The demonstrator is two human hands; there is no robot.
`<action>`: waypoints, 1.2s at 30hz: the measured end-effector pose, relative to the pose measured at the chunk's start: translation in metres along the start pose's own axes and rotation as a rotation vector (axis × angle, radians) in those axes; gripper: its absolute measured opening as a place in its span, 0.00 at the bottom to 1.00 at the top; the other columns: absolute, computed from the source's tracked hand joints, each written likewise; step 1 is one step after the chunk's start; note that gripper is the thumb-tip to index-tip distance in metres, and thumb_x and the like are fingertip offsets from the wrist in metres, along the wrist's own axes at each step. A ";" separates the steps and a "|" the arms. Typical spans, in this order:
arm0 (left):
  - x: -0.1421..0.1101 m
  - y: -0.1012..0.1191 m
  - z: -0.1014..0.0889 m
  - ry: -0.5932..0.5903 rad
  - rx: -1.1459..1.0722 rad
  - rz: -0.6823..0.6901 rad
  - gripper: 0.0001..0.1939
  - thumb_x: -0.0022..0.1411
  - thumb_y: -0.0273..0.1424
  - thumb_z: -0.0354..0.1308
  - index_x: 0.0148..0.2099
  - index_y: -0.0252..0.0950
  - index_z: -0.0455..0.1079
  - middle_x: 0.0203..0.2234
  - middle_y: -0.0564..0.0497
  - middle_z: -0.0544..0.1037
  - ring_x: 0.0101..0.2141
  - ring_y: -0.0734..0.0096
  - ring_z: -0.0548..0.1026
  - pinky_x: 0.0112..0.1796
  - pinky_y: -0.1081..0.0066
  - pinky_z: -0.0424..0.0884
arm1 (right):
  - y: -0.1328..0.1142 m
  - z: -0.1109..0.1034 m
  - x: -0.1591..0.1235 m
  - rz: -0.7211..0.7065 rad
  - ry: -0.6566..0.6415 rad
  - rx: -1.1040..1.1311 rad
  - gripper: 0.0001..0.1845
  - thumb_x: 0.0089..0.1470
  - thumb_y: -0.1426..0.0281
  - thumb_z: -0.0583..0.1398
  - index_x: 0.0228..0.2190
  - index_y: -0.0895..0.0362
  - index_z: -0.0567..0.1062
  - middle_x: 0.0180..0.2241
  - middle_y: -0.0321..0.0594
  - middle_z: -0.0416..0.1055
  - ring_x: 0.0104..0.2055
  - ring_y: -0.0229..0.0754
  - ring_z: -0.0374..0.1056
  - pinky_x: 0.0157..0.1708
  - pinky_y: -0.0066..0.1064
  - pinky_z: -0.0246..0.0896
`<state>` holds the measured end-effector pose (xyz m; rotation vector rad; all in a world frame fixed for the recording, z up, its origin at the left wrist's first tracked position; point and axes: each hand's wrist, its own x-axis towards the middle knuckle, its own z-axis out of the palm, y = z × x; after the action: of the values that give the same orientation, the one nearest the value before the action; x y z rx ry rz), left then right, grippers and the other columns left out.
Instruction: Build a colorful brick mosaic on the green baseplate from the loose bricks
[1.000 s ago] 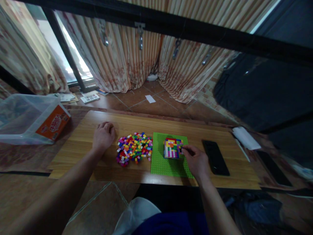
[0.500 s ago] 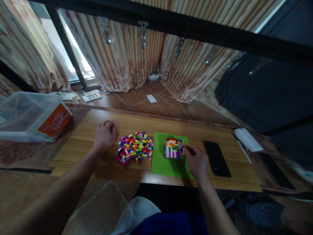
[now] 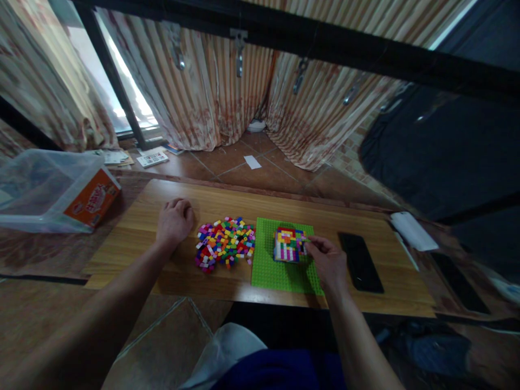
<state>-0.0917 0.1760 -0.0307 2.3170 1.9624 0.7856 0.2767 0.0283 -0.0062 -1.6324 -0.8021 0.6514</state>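
Note:
On the wooden board, left of a loose pile of small coloured toy bricks (image 3: 227, 242), rests my left hand (image 3: 174, 221). Its fingers are curled in, and nothing shows in them. A multicoloured block built of bricks (image 3: 287, 246) stands on the green baseplate (image 3: 266, 276). My right hand (image 3: 328, 262) is at the block's right side, thumb and fingertips pinched together near its upper edge. Whatever is between those fingertips is too small to make out. The fingers partly hide the block's right side.
A black phone (image 3: 361, 262) lies right of my right hand. Farther right are a white object (image 3: 413, 231) and a dark flat object (image 3: 460, 283). A clear plastic bin (image 3: 49, 189) with an orange label stands at the left. A dark bar (image 3: 276, 40) with metal clips crosses above.
My right hand's fingertips have shifted slightly at the block's right edge. My left hand stays in place, and the view has tilted a little.

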 end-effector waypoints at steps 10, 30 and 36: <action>-0.001 0.002 -0.002 0.005 -0.011 -0.005 0.12 0.61 0.31 0.46 0.39 0.38 0.71 0.43 0.42 0.77 0.48 0.54 0.71 0.53 0.55 0.64 | -0.003 -0.003 -0.001 -0.049 -0.034 -0.104 0.20 0.40 0.60 0.67 0.34 0.60 0.78 0.25 0.40 0.76 0.26 0.41 0.71 0.28 0.32 0.66; -0.002 0.001 0.002 -0.001 -0.022 -0.035 0.12 0.62 0.30 0.47 0.40 0.36 0.72 0.43 0.42 0.76 0.48 0.54 0.71 0.53 0.55 0.64 | -0.025 0.046 -0.079 -0.448 -0.337 -0.412 0.11 0.59 0.65 0.56 0.36 0.52 0.79 0.36 0.40 0.77 0.38 0.43 0.73 0.41 0.35 0.67; -0.003 0.002 0.001 -0.003 -0.024 -0.020 0.12 0.63 0.30 0.46 0.41 0.36 0.71 0.44 0.41 0.76 0.48 0.54 0.70 0.54 0.56 0.64 | -0.014 0.069 -0.093 -0.614 -0.393 -0.704 0.10 0.61 0.66 0.57 0.36 0.54 0.78 0.36 0.44 0.75 0.41 0.49 0.68 0.44 0.40 0.62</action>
<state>-0.0896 0.1730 -0.0321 2.2801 1.9602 0.7989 0.1637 -0.0023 -0.0066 -1.7346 -1.8862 0.2435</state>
